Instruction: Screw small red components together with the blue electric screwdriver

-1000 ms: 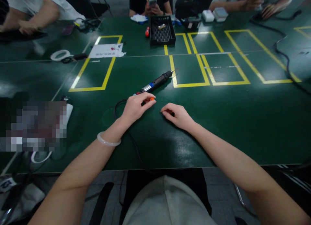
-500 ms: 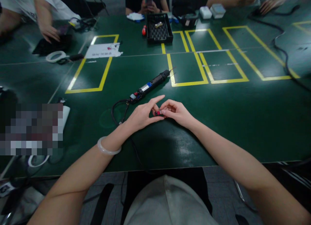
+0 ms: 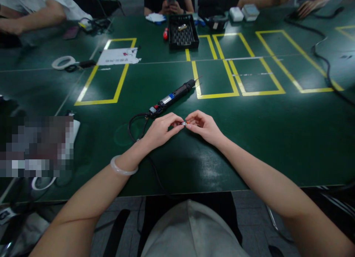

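Just above the green table (image 3: 266,138), both hands meet over a small metal-and-red part (image 3: 184,123), too small to name. My left hand (image 3: 162,130) pinches it from the left between thumb and fingers. From the other side my right hand (image 3: 204,127) closes its thumb and fingertips on it, and a bit of orange-red shows by those fingers. Beyond my left hand lies an electric screwdriver (image 3: 173,97), its thin bit pointing up and right. Its black cable (image 3: 130,125) loops down behind my left wrist.
A black tray (image 3: 183,42) with small metal parts stands at the back, a red object (image 3: 165,34) beside it. Yellow tape outlines (image 3: 219,96) mark the table. A paper sheet (image 3: 118,57) and a white ring (image 3: 63,63) lie left. Other people sit across the table and at far left.
My left hand has closed from spread fingers to a pinch on the small part. My right hand has shifted slightly up. The person at far left has drawn an arm back.
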`<state>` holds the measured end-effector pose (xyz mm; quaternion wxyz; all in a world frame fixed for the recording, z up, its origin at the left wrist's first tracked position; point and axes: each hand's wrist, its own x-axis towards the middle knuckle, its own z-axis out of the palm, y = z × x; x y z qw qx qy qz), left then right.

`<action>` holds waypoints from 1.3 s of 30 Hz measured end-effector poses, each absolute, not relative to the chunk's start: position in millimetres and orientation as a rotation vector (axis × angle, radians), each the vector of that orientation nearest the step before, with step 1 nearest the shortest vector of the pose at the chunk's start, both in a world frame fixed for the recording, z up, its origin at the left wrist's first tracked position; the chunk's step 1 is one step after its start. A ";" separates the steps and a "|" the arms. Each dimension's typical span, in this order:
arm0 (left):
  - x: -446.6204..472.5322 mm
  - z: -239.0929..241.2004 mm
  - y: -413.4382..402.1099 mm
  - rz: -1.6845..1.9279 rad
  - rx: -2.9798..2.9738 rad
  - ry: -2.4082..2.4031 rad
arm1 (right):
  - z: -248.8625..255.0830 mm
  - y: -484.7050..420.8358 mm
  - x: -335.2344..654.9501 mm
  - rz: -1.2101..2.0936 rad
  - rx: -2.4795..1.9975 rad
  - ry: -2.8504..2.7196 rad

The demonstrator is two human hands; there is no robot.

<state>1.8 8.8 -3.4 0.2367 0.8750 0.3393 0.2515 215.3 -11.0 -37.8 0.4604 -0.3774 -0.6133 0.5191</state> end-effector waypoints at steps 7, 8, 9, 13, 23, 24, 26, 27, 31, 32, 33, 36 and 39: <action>1.8 -6.2 9.0 0.709 2.396 0.906 | -35.7 -13.5 213.7 1.177 -0.911 -1.596; 1.7 -6.6 9.1 0.724 2.404 0.895 | -35.6 -13.9 213.5 1.154 -0.902 -1.618; 1.6 -7.1 9.4 0.739 2.411 0.884 | -35.7 -14.2 213.4 1.130 -0.895 -1.641; 0.8 -8.6 10.4 0.750 2.427 0.896 | -38.4 -13.9 214.1 1.002 -0.868 -1.721; 4.6 -4.1 6.8 0.706 2.298 0.955 | -35.3 -17.2 215.2 0.702 -0.898 -1.931; 5.6 -3.5 6.4 0.713 2.249 0.961 | -34.9 -17.8 214.9 0.686 -0.903 -1.942; 7.8 -3.0 5.5 0.731 2.124 0.965 | -34.4 -18.9 214.2 0.641 -0.914 -1.958; 9.0 -3.2 5.0 0.739 2.062 0.964 | -34.2 -19.4 213.9 0.613 -0.916 -1.964; 10.7 -3.6 4.3 0.729 1.979 0.974 | -32.2 -20.7 213.8 0.552 -0.915 -1.971; 9.4 -3.0 5.1 0.732 2.016 0.989 | -31.3 -20.7 214.2 0.559 -0.923 -1.962; 7.1 -1.8 6.5 0.751 2.078 1.017 | -30.4 -20.6 214.7 0.573 -0.938 -1.950; -7.1 3.3 15.7 0.895 2.336 1.271 | -28.8 -19.2 216.5 0.622 -0.990 -1.892; -27.6 5.3 31.3 0.929 2.475 1.686 | -29.4 -17.3 217.2 0.662 -1.019 -1.838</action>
